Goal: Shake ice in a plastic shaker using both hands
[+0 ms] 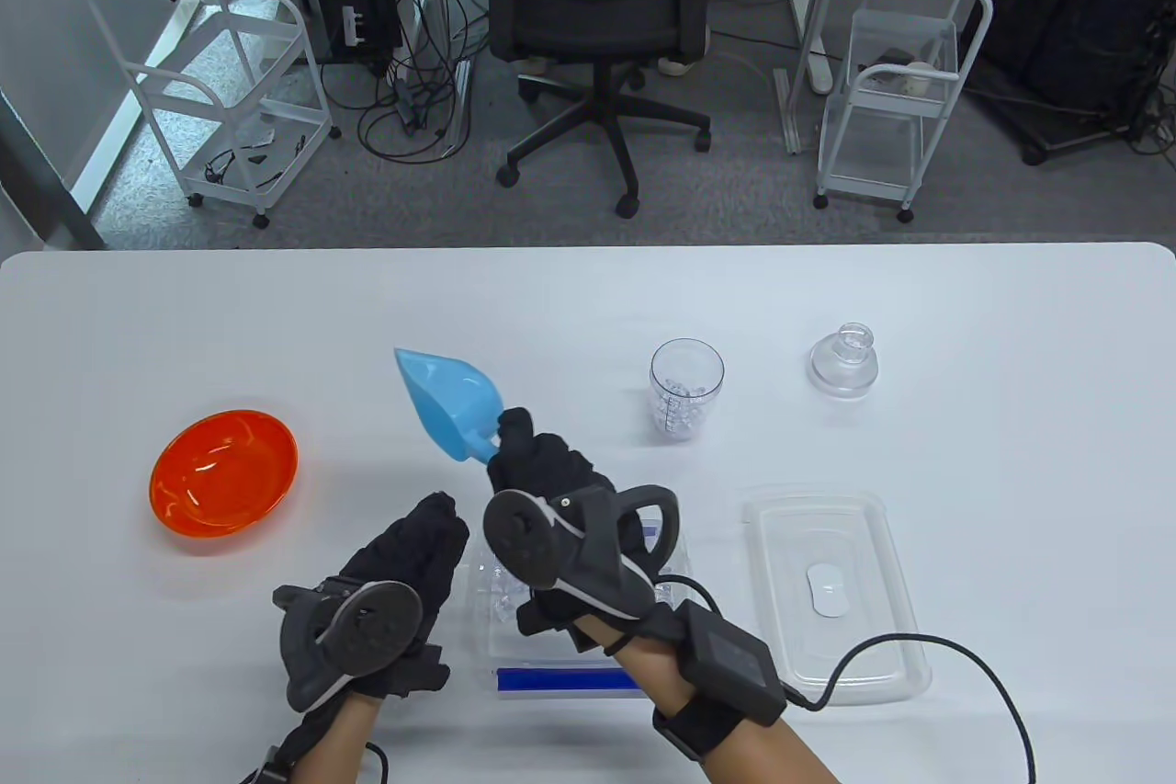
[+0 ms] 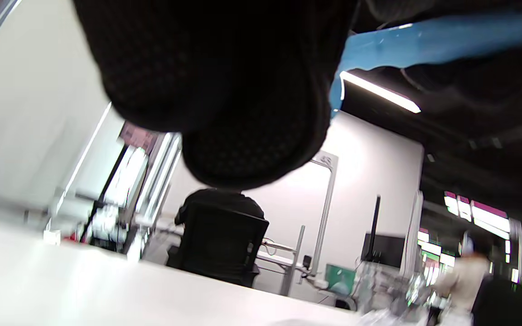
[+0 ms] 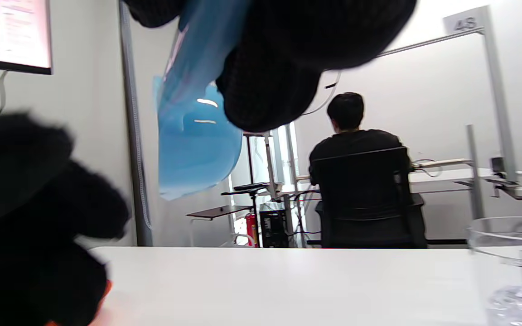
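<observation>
A clear plastic shaker cup [image 1: 686,386] stands open on the table with some ice in its bottom; its rim also shows in the right wrist view [image 3: 510,235]. Its clear domed lid [image 1: 843,358] stands apart to the right. My right hand [image 1: 542,471] holds a light blue scoop [image 1: 448,401] by the handle above the table, left of the cup; the scoop also shows in the right wrist view [image 3: 195,145]. My left hand [image 1: 409,554] hovers with its fingers curled at the left edge of a clear ice box [image 1: 501,605], holding nothing.
An orange bowl [image 1: 225,482] sits at the left. The ice box's clear lid [image 1: 831,586] lies flat at the right, near the front edge. A cable [image 1: 928,646] runs from my right wrist across the table.
</observation>
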{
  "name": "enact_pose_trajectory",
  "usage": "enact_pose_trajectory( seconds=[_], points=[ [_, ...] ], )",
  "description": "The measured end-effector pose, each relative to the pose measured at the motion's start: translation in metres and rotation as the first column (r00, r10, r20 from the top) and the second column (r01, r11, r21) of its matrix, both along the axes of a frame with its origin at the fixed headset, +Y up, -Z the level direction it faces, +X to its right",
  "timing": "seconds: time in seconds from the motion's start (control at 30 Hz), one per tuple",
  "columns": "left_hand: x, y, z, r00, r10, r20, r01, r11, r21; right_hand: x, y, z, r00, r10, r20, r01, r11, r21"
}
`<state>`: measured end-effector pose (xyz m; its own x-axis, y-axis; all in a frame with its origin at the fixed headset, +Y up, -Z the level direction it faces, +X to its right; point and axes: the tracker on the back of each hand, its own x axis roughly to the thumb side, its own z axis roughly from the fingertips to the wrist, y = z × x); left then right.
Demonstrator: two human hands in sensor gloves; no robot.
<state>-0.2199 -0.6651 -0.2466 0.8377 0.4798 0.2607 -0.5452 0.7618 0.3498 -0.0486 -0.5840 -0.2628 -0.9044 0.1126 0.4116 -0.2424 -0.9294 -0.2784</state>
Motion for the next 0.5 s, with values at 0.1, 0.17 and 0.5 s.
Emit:
enact_pose_trajectory(
  seconds=[0.1,0.17,0.5],
  points=[
    [-0.016,-0.010,-0.007,0.954,0.297,0.048,-0.290,0.950,-0.117,-0.017,-0.007,0.009,0.996,0.061,-0.064,-0.060,0.998,0.024],
    [-0.023,-0.018,-0.011,0.886,0.456,0.090,-0.433,0.880,-0.195,-0.028,-0.015,0.014,0.987,0.095,-0.126,-0.096,0.995,0.001],
    [-0.024,-0.044,-0.016,0.634,0.771,0.060,-0.695,0.602,-0.395,-0.037,-0.042,0.019,0.922,0.256,-0.290,-0.279,0.960,-0.039]
  ],
)
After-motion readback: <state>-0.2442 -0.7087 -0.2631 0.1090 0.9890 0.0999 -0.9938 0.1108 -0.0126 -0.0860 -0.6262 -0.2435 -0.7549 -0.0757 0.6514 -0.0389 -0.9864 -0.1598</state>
